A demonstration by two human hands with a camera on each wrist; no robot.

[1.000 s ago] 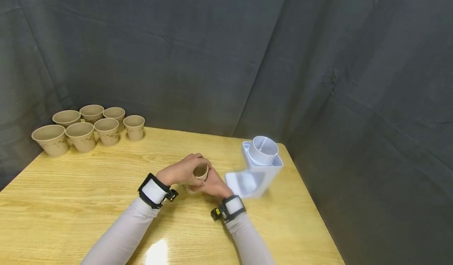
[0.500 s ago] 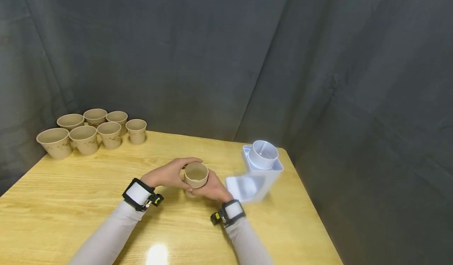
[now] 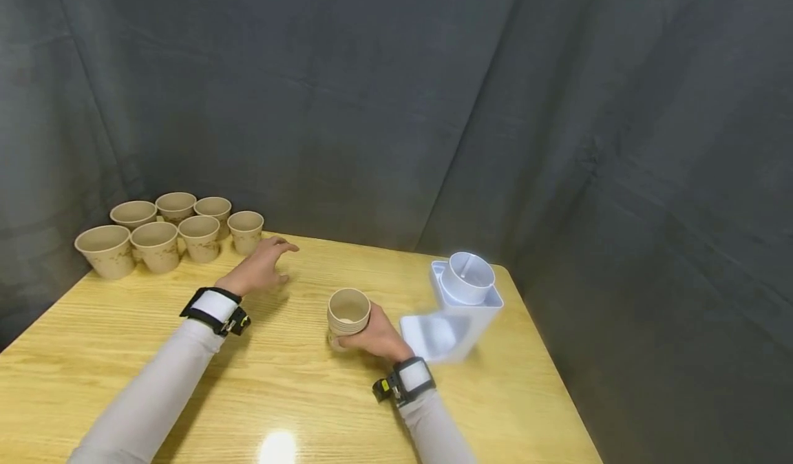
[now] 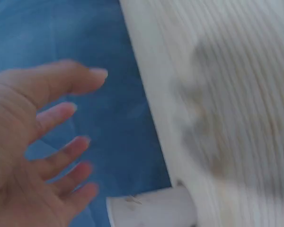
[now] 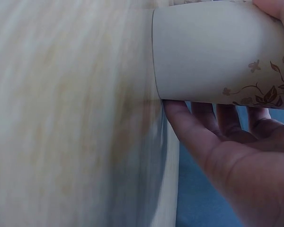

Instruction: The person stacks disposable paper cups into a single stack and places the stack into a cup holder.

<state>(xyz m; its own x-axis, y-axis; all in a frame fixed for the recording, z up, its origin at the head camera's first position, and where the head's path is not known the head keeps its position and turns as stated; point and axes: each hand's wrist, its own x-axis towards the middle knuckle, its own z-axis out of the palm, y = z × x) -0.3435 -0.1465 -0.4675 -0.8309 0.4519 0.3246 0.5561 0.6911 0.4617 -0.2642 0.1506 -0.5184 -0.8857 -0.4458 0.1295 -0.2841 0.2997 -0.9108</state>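
Note:
My right hand [image 3: 378,336] grips a nested stack of tan paper cups [image 3: 349,312] near the middle of the table, with several rims stacked close together at the top. In the right wrist view the brown floral print shows on the outer cup [image 5: 217,56], and my fingers lie around its side near the base. My left hand [image 3: 259,268] is apart from the stack, its fingers spread and nothing in them. Just beyond that hand stands the smallest single paper cup [image 3: 245,228]; a pale cup [image 4: 151,209] also shows below the fingers in the left wrist view.
More paper cups [image 3: 155,247] stand upright in two rows at the back left, larger toward the left. A white plastic stand [image 3: 467,295] with a round tube on top and a flat foot is right of the stack. Dark curtain [image 3: 347,92] borders the wooden table [image 3: 297,395].
My left hand has let go of the cup stack and moved left and back toward the single cups. The right hand keeps holding the stack in nearly the same place.

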